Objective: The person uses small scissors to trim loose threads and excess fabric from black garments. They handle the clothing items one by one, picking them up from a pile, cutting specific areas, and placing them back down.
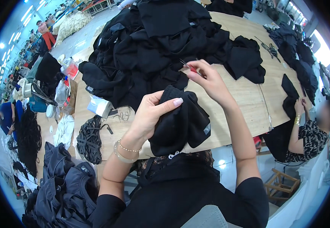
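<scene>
My left hand [148,114] is closed on a black garment [178,125], its thumb pressed over the gathered upper edge. The cloth hangs in folds in front of me, with a small grey-white patch near its lower right corner. Up and to the right, my right hand [212,81] holds small thread snips [192,69] with a red part and thin metal blades. The blade tips point left, apart from the held garment and in front of a big heap of black garments [146,53]. My right fingers partly hide the snips.
A wooden table [244,110] carries the heap. Left of my hands lie a white packet [99,105] and a bundle of black straps [89,138]. Dark grey garments [64,186] are piled at lower left. Black scissors [271,50] lie at far right. Another person [309,136] handles black cloth at right.
</scene>
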### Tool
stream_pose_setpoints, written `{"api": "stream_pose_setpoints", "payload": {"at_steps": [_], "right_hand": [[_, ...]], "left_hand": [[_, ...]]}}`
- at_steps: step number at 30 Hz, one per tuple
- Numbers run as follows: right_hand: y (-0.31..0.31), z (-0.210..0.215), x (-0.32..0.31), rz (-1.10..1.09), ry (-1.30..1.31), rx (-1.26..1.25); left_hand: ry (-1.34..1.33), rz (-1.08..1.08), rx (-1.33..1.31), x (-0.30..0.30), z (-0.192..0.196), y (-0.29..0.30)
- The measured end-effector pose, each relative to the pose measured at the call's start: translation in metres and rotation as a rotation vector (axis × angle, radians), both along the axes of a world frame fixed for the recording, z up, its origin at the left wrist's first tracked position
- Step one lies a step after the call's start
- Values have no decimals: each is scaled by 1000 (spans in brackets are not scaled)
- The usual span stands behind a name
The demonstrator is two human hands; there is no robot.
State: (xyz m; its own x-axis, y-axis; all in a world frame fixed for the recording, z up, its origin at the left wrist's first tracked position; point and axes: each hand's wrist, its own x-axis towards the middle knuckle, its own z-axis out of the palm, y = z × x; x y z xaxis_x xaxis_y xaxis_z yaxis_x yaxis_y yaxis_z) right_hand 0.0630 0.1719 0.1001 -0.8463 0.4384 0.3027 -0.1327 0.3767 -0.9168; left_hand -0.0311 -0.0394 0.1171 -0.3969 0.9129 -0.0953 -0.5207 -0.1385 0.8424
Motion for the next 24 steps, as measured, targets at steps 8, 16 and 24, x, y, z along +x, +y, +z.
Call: {"api": "stream_pose_setpoints", "payload": {"at_steps": [8,16,24], "right_hand": [[-54,-13,51,-230,60,-102],[-67,-8,56,-350,171,353],[-71,-6,45,-355,239,477]], "left_hand": [[-60,208,57,12,-20,-6],[-51,227,41,17,-27,-6],[-49,240,53,20,-26,-4]]}}
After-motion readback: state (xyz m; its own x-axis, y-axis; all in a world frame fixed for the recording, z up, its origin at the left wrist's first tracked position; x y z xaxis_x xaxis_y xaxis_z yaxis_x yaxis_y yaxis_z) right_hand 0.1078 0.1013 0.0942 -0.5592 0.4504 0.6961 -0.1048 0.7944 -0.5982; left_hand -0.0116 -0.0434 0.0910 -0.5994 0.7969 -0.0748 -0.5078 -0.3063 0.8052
